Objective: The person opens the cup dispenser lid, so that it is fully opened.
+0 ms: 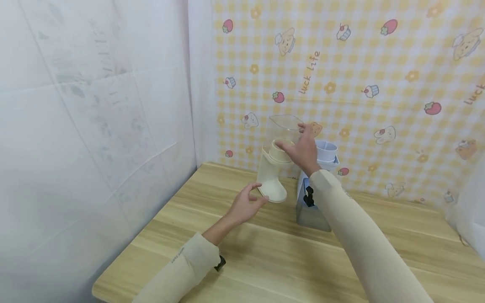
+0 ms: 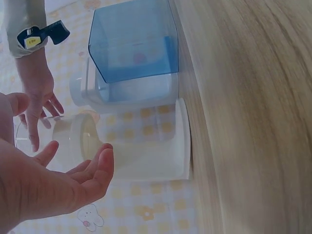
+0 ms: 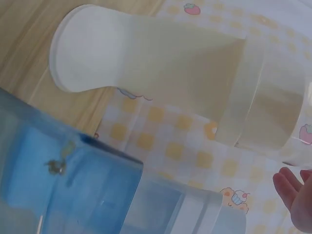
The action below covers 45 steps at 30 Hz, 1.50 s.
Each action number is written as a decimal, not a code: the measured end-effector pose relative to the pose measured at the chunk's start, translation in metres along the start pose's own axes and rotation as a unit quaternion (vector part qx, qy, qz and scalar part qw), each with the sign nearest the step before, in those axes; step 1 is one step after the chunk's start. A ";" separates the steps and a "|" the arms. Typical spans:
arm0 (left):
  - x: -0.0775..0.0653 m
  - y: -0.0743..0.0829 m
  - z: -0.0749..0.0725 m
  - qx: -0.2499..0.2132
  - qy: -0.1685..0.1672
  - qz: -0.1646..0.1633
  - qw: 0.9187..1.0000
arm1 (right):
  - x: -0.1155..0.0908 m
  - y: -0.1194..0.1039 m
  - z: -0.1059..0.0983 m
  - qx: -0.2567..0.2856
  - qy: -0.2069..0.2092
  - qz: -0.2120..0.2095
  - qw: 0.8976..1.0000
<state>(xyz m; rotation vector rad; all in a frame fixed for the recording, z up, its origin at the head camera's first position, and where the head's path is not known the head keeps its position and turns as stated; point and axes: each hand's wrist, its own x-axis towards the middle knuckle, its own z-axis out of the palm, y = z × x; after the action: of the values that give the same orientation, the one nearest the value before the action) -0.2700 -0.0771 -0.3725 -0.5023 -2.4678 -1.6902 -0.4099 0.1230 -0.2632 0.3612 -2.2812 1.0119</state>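
Observation:
A cream stand (image 1: 270, 179) with a rounded foot stands upright at the back of the table. It has a round collar near its top and a clear, open-topped container (image 1: 282, 122) above. My left hand (image 1: 244, 205) is beside the foot, fingers spread and apart; whether a fingertip touches it, I cannot tell. Up at the clear container, my right hand (image 1: 305, 149) has its fingers extended next to the right side, holding nothing that I can see. In the right wrist view only some fingers (image 3: 287, 187) show, close to the clear part. Both hands look empty.
Right of the cream stand is a similar pale blue stand (image 1: 326, 151), with a see-through blue box (image 2: 136, 44) in front of it. Patterned yellow checked cloth (image 1: 360, 84) hangs right behind the wooden table (image 1: 265, 252). A white curtain (image 1: 94, 126) hangs along the left side.

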 end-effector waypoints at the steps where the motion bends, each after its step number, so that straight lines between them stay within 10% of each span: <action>1: 0.000 0.000 0.000 -0.001 0.000 -0.001 1.000 | 0.000 0.000 0.000 0.000 -0.001 -0.002 1.000; 22: -0.009 -0.006 -0.004 0.006 -0.007 0.000 1.000 | -0.017 0.000 -0.010 0.068 -0.077 -0.023 0.994; 45: -0.011 -0.008 -0.006 0.008 -0.001 0.004 1.000 | -0.023 -0.007 0.006 0.002 0.001 -0.024 1.000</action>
<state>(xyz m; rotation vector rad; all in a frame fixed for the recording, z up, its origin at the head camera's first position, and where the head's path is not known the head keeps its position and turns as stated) -0.2632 -0.0878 -0.3800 -0.5098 -2.4757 -1.6653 -0.3919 0.1141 -0.2767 0.4143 -2.2587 0.9921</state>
